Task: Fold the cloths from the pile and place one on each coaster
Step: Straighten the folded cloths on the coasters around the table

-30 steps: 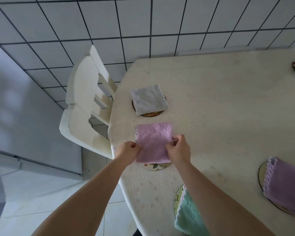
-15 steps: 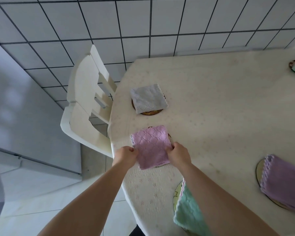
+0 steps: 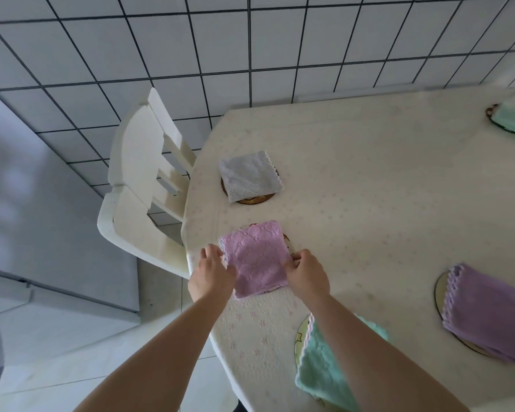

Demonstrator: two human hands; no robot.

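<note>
pink cloth [image 3: 257, 259]: folded, laid flat over a coaster [image 3: 285, 237] near the table [image 3: 369, 203] edge | left hand [image 3: 211, 273]: its left edge is pinched by curled fingers | right hand [image 3: 306, 273]: its right edge is pinched likewise | grey cloth [image 3: 250, 176]: laid on a coaster beyond the pink cloth | chair [image 3: 143, 185]: set left of it

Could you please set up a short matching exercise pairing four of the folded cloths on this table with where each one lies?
Things:
1. grey cloth
2. pink cloth
3. purple cloth
4. near green cloth

Places:
A. under the right forearm
B. beside the white chair
C. right table edge
D. between left hand and right hand

Pairs: 1-B, 2-D, 3-C, 4-A
</note>
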